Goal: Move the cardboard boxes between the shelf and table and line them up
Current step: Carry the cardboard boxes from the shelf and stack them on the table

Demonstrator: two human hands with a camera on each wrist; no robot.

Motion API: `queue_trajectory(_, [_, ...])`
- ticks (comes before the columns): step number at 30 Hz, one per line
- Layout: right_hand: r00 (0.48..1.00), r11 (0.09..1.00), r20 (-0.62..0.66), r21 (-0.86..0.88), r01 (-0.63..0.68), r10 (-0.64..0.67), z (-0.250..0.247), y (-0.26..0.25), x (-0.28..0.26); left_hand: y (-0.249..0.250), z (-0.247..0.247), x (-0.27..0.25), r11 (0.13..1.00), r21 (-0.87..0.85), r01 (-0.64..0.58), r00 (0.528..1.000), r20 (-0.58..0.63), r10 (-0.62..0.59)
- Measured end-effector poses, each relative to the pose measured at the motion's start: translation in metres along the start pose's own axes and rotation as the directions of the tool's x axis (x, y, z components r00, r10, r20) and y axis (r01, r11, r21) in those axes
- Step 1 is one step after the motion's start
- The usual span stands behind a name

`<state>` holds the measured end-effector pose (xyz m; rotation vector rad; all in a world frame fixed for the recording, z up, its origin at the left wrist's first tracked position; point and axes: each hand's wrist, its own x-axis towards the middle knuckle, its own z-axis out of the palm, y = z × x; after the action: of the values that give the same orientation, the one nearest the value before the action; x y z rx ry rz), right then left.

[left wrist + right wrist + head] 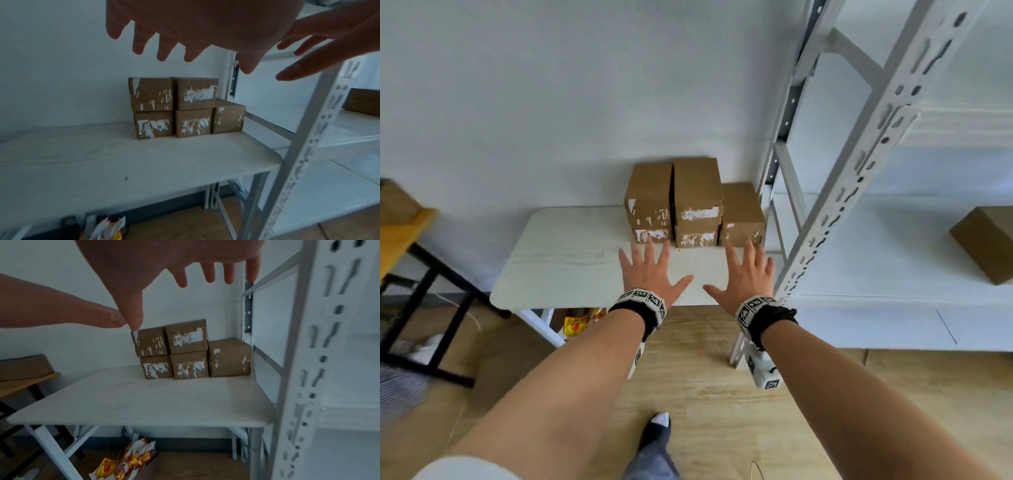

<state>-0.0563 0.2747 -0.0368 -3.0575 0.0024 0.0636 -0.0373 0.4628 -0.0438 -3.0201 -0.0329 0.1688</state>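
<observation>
Several brown cardboard boxes with torn white labels stand against the wall at the back right of the white table (pixel 558 260): a left stack of two (pixel 649 205), a middle stack of two (pixel 697 202), and a single box (pixel 741 219) beside the shelf post. One more box (pixel 986 240) lies on the white shelf (pixel 893 274) at right. My left hand (pixel 650 270) and right hand (pixel 748 270) hover over the table in front of the boxes, fingers spread, holding nothing. The wrist views show the same stacks (pixel 172 107) (pixel 189 350) beyond my spread fingers.
The perforated white shelf upright (pixel 859 164) rises just right of my right hand. A wooden stand with black legs (pixel 410 246) holds another box at far left. Yellow-red packets (pixel 577 322) lie under the table. My foot (pixel 657 431) is on the wood floor.
</observation>
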Motion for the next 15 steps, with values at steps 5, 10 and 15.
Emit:
queue_trajectory(5, [0.998,0.998,0.000,-0.023,-0.055,0.055,0.008,0.026,-0.044,0.022,0.018,-0.037,0.997,-0.002,-0.080,0.997,-0.001,0.080])
queue_trajectory(10, [0.982,0.981,-0.005,-0.054,-0.188,0.188,0.010,0.053,-0.081,0.049,0.020,-0.047,0.970,-0.014,-0.244,0.970,-0.019,0.243])
queue_trajectory(15, [0.941,0.940,0.027,-0.064,-0.335,0.337,0.010,0.081,-0.114,0.087,0.022,-0.057,0.915,-0.017,-0.404,0.915,0.014,0.404])
